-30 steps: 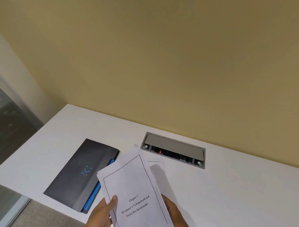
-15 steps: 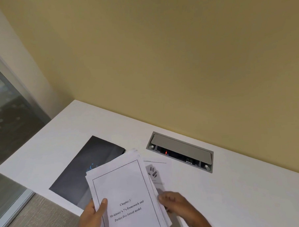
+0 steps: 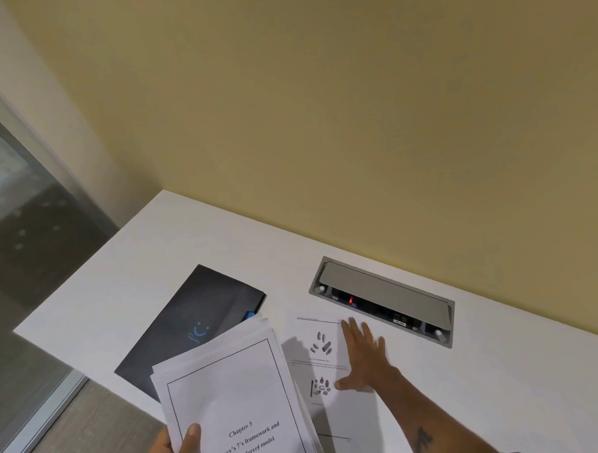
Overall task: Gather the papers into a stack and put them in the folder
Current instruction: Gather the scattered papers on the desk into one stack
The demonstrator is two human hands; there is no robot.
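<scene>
Since half a second earlier, our right hand [image 3: 363, 357] had left the held white paper stack [image 3: 240, 400], gripped by our left hand [image 3: 170, 452], and spread flat, fingers open, on the loose printed sheet [image 3: 317, 362] on the white counter [image 3: 502, 371]. That sheet remained ungathered, and the dark closed folder [image 3: 189, 327] beside it held nothing yet, we judged.

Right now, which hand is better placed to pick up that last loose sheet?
The right hand: it lies flat and open on the loose sheet. The left hand is busy gripping the stack.

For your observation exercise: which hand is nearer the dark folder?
Left. The left hand holds the paper stack overlapping the dark folder; the right hand presses a loose sheet farther right.
</scene>
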